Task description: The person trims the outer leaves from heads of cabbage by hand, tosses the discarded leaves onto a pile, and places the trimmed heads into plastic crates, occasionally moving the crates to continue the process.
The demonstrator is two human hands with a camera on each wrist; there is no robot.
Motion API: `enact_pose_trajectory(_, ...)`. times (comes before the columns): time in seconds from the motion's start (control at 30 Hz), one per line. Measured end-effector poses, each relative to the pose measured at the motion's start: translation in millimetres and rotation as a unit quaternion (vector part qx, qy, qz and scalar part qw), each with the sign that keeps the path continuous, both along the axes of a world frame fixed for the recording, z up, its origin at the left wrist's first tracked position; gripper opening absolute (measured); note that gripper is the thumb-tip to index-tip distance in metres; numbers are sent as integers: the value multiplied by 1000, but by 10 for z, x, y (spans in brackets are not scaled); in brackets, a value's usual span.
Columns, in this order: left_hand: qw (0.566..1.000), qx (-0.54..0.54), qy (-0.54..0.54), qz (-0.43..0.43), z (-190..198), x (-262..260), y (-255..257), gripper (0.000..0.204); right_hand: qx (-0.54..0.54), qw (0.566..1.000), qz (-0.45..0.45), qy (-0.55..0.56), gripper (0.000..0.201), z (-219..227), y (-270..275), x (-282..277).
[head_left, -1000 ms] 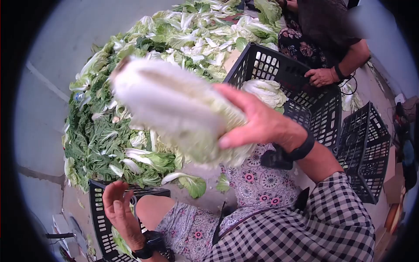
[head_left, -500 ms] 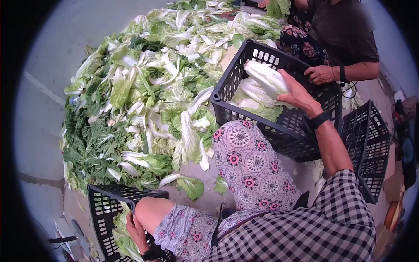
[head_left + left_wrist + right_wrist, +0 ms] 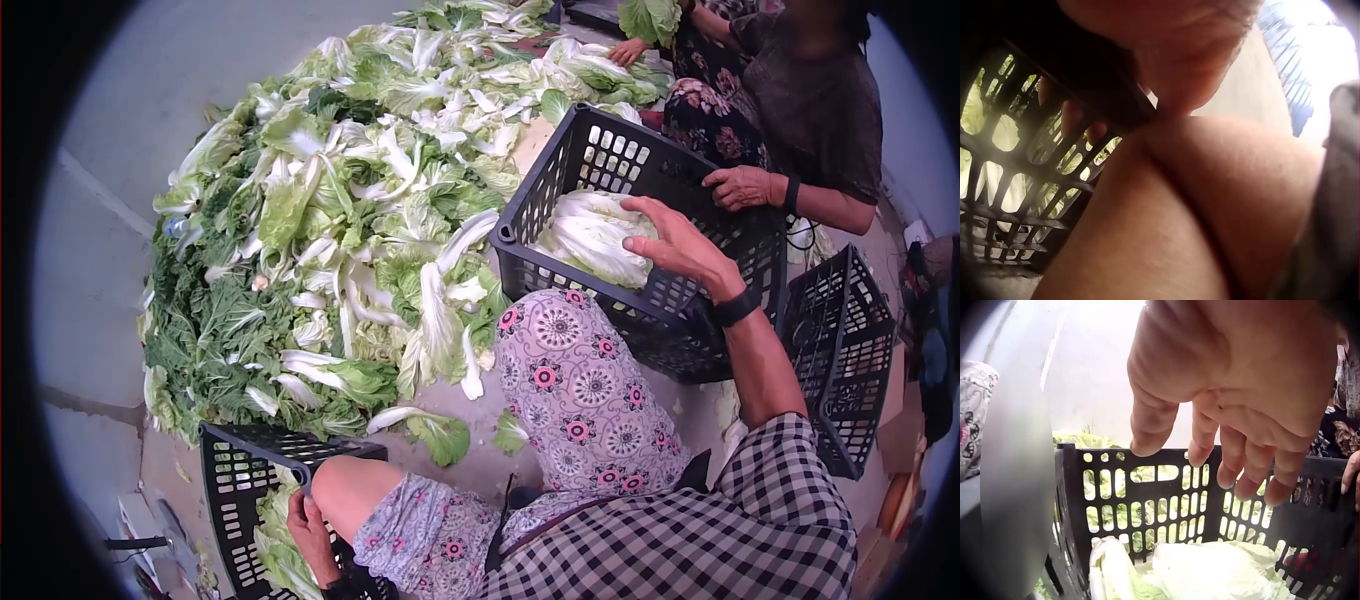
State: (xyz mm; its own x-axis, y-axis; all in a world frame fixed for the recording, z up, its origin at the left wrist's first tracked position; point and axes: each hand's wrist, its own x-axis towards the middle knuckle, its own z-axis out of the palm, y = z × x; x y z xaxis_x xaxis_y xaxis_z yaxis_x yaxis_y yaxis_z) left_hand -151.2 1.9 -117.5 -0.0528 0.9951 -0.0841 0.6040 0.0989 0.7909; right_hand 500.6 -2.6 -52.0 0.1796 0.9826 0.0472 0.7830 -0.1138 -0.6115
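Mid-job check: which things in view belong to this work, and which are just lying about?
In the job, judging by the hands:
Right hand, above the cabbage heads
Upper crate, holding those heads
Left hand, gripping the lower-left crate

Apparently lying about:
Leaf pile, probably trimmings
Single leaf on the floor
Far-right crate, no hand on it

No legible txt, labels, brands, nos. or signs in any view; nothing readable on L crate [image 3: 226, 505], R crate [image 3: 672, 342], cabbage [image 3: 592, 235], wristband [image 3: 738, 306] or shirt [image 3: 680, 535].
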Motion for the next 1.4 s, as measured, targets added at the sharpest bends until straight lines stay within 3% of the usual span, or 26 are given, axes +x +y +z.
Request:
enact_pose_trajectory(0.07,1000,15,8,-7,-50,-53,14,39,70,997,-12,-26,57,158,87,-145)
enact_pose_trajectory(0.13,999,41,3,-11,-115,-67,17,39,69,997,25,-2,58,288,181,-360)
enact_pose_trajectory(0.3,1000,11,-24,1,124,160,-39,38,-13,990,142,14,64,-63,352,-721)
enact_pose_trajectory(0.4,998,23,-44,25,163,197,-108,36,-75,988,100,92,59,-211,347,-811)
enact_pose_trajectory(0.47,997,55,-37,43,90,114,-135,33,-104,990,75,64,55,-394,338,-776)
enact_pose_trajectory(0.57,992,87,-28,84,5,-92,-192,30,-110,991,51,60,50,-298,274,-761)
enact_pose_trajectory(0.67,996,50,-26,70,359,145,-180,30,-111,992,38,52,46,-359,328,-812)
enact_pose_trajectory(0.7,997,6,3,72,373,15,-167,29,-86,994,49,39,47,-424,338,-795)
enact_pose_trajectory(0.73,998,3,46,42,492,-29,-140,28,-82,993,48,66,48,-469,348,-793)
enact_pose_trajectory(0.8,997,10,50,58,654,-200,-54,27,-70,993,41,90,46,-657,372,-712)
enact_pose_trajectory(0.87,999,42,6,33,785,-487,31,25,-87,993,30,70,45,-647,416,-721)
enact_pose_trajectory(0.97,996,38,53,54,937,-863,147,27,-59,989,40,129,45,-512,380,-904)
enact_pose_trajectory(1.17,996,-29,86,26,652,-1291,520,33,-58,993,23,99,48,-481,389,-974)
enact_pose_trajectory(1.27,994,-43,97,19,85,-1637,648,30,-58,997,31,50,50,-598,408,-812)
enact_pose_trajectory(1.3,983,-70,172,6,54,-1619,649,34,-55,998,31,13,50,-627,414,-764)
enact_pose_trajectory(1.4,964,-124,233,-7,-260,-1670,589,37,-73,997,19,-25,48,-649,392,-720)
